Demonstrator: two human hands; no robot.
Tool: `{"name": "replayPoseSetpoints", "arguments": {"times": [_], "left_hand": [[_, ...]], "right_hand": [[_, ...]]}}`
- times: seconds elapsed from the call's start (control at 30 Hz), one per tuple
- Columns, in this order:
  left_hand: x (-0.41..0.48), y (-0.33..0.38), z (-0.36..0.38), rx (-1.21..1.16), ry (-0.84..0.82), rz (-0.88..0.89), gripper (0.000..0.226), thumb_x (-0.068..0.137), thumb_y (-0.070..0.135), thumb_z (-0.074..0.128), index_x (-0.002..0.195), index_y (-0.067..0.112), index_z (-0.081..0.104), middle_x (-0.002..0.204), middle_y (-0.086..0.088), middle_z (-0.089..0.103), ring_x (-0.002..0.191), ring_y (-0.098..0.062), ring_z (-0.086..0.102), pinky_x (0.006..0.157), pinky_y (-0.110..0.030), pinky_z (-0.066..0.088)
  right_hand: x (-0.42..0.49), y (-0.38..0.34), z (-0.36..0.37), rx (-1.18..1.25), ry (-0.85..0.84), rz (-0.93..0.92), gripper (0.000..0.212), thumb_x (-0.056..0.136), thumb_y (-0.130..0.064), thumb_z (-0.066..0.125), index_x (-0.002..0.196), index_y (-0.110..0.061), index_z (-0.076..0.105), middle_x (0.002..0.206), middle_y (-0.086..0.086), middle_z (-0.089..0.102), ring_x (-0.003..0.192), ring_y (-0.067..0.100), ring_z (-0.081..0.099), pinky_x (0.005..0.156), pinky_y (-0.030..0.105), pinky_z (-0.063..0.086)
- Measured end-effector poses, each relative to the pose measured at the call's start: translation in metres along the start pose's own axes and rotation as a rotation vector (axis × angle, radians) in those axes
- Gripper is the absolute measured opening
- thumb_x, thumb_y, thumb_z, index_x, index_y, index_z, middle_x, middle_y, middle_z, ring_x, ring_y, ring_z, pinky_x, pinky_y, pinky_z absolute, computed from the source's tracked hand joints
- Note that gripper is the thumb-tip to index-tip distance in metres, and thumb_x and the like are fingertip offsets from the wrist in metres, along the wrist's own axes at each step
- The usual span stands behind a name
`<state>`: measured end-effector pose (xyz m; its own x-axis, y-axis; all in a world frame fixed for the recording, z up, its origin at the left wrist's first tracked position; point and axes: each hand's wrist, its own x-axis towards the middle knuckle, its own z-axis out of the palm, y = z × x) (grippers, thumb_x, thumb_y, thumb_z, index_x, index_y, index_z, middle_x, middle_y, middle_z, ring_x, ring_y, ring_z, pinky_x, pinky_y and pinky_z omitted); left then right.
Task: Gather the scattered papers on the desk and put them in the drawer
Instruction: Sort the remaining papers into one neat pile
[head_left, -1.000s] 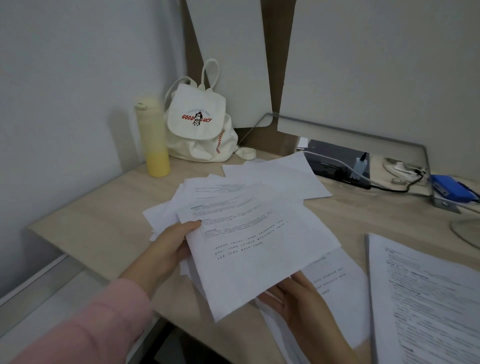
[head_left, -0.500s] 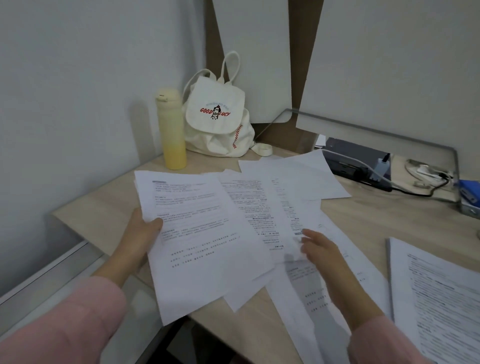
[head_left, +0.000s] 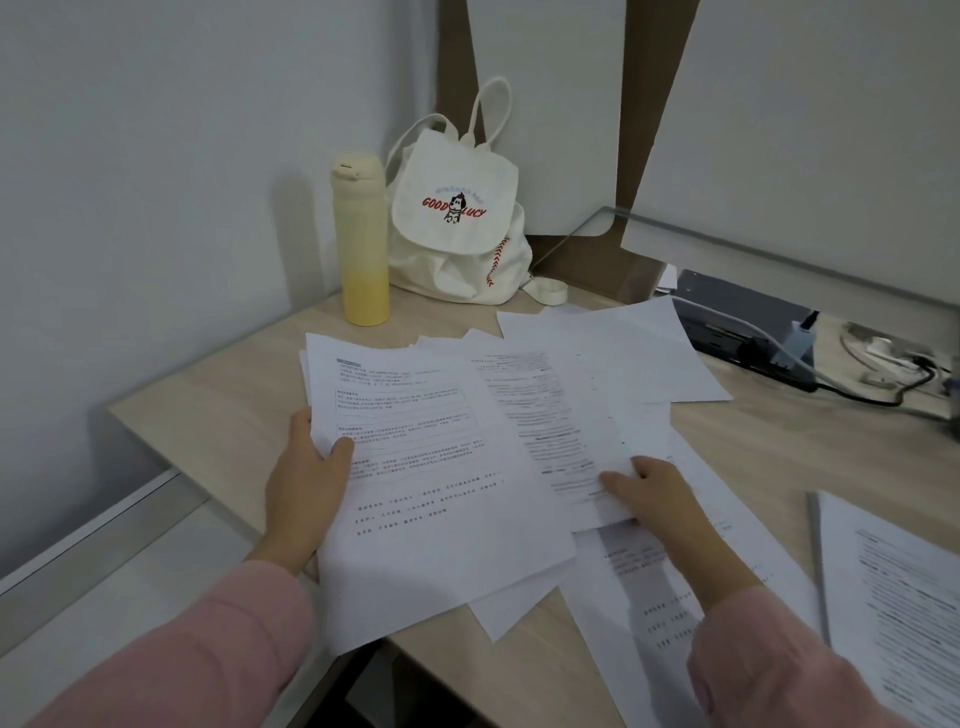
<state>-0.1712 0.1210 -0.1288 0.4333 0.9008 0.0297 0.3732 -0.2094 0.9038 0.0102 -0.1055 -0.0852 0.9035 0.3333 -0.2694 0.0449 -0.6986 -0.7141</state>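
Several printed white sheets lie overlapping on the light wooden desk (head_left: 218, 415). My left hand (head_left: 306, 483) grips the left edge of a small stack of papers (head_left: 431, 467), thumb on top; the stack overhangs the desk's front edge. My right hand (head_left: 649, 493) presses on the lower part of a printed sheet (head_left: 550, 415) beside the stack, fingers fairly straight. Blank sheets (head_left: 623, 353) lie farther back, and a long printed sheet (head_left: 675, 597) lies under my right forearm. No drawer is in view.
A yellow bottle (head_left: 361, 249) and a white drawstring backpack (head_left: 457, 218) stand in the back corner by the wall. A dark power strip (head_left: 737, 327) with cables sits at the back right. Another pile of printed pages (head_left: 904, 597) lies at the right edge.
My left hand has kept its grip on the stack. My right hand has moved from under the stack out to the sheet on the right. The camera has turned left.
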Motion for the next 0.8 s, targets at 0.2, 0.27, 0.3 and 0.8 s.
{"name": "replayPoseSetpoints", "arguments": {"times": [0.2, 0.27, 0.3, 0.8], "left_hand": [[0.001, 0.000, 0.001, 0.016, 0.011, -0.005, 0.032, 0.090, 0.022, 0.048, 0.122, 0.022, 0.042, 0.097, 0.002, 0.060, 0.083, -0.027, 0.059, 0.068, -0.034, 0.043], [0.001, 0.000, 0.001, 0.006, 0.010, -0.006, 0.031, 0.090, 0.022, 0.048, 0.121, 0.023, 0.042, 0.096, 0.003, 0.059, 0.082, -0.025, 0.058, 0.067, -0.033, 0.042], [0.001, 0.000, 0.001, 0.001, 0.010, -0.005, 0.030, 0.090, 0.022, 0.048, 0.120, 0.023, 0.042, 0.096, 0.004, 0.059, 0.082, -0.025, 0.058, 0.066, -0.033, 0.041], [-0.004, 0.005, -0.007, -0.267, -0.097, 0.013, 0.024, 0.087, 0.009, 0.044, 0.097, 0.027, 0.055, 0.094, 0.016, 0.061, 0.086, -0.009, 0.057, 0.072, -0.031, 0.044]], "right_hand": [[0.016, 0.013, -0.031, -0.131, 0.150, 0.066, 0.027, 0.087, -0.017, 0.055, 0.106, 0.003, 0.058, 0.108, 0.019, 0.060, 0.088, 0.032, 0.058, 0.076, 0.036, 0.047], [0.017, 0.014, -0.032, -0.058, 0.084, 0.106, 0.026, 0.086, -0.013, 0.058, 0.106, 0.004, 0.058, 0.102, 0.019, 0.062, 0.087, 0.033, 0.059, 0.079, 0.039, 0.048], [0.018, 0.014, -0.032, -0.004, 0.066, 0.122, 0.024, 0.085, -0.012, 0.060, 0.104, 0.003, 0.058, 0.100, 0.019, 0.062, 0.087, 0.032, 0.059, 0.081, 0.039, 0.048], [0.011, 0.011, -0.070, 0.784, 0.473, -0.030, 0.028, 0.090, -0.002, 0.048, 0.117, -0.003, 0.055, 0.110, 0.010, 0.058, 0.093, 0.024, 0.059, 0.086, 0.036, 0.050]]}}
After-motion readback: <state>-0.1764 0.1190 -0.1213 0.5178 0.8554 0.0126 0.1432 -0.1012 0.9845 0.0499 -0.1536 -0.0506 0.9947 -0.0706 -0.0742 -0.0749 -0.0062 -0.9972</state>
